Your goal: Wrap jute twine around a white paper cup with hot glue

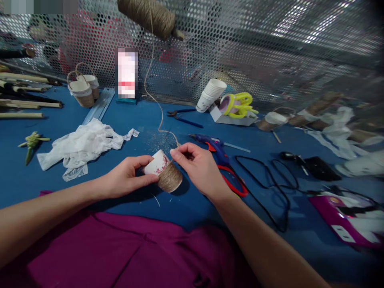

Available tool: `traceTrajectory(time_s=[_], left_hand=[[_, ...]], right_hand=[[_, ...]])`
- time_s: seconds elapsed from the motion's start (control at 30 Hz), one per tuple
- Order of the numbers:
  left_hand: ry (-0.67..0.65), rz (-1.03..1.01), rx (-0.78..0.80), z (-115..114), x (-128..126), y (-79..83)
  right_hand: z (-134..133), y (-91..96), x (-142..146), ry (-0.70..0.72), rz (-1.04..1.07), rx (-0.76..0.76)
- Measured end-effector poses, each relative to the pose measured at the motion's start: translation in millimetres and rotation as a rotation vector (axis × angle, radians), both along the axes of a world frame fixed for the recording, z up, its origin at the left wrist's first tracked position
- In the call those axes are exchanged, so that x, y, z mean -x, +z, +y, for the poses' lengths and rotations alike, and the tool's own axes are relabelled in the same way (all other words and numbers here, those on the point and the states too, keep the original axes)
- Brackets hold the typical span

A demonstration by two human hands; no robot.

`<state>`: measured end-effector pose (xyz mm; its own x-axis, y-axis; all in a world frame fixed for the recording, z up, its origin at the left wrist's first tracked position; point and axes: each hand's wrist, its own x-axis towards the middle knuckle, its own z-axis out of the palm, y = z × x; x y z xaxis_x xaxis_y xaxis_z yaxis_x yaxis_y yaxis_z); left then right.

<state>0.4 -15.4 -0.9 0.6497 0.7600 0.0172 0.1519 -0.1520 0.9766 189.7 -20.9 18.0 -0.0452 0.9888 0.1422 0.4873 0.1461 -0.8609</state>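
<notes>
A white paper cup (155,165) with a red flower print lies tilted in my left hand (132,174), whose thumb and fingers close around its bare end. Brown twine is wound in tight rows over the other end of the cup (169,178). Between the thumb and fingertips of my right hand (198,166) is the loose twine (168,131), pinched right beside the cup. From there the strand runs slack up to a large twine spool (147,17) hanging on the perforated metal screen.
Right of my hands lie a blue glue gun (214,146), red-handled scissors (232,180) and a black cord (267,172). Behind are pliers (187,118) and stacked paper cups (211,95). White lace (84,146) lies left, with two small twine-wrapped baskets (81,94) beyond it.
</notes>
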Motion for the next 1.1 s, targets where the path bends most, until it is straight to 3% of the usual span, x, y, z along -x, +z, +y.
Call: traceTrajectory(time_s=[0.5,0.7,0.93,1.1], left_hand=[[-0.012,-0.042,-0.041,-0.5,1.1,2.0],[-0.015,-0.074,0.023,1.0,-0.7,3.4],[0.007,-0.156,0.105,4.8,-0.4,6.2],[0.002,-0.147,0.131,4.8,-0.4,6.3]], right_hand=[[-2.1,-2.2,3.0,0.054,-0.092,0.034],[-3.2,-1.4,3.7,0.068,-0.192,0.052],[2.7,-17.7,3.1,0.052,0.06,0.238],[1.3,-17.0,5.2,0.036,0.018,0.198]])
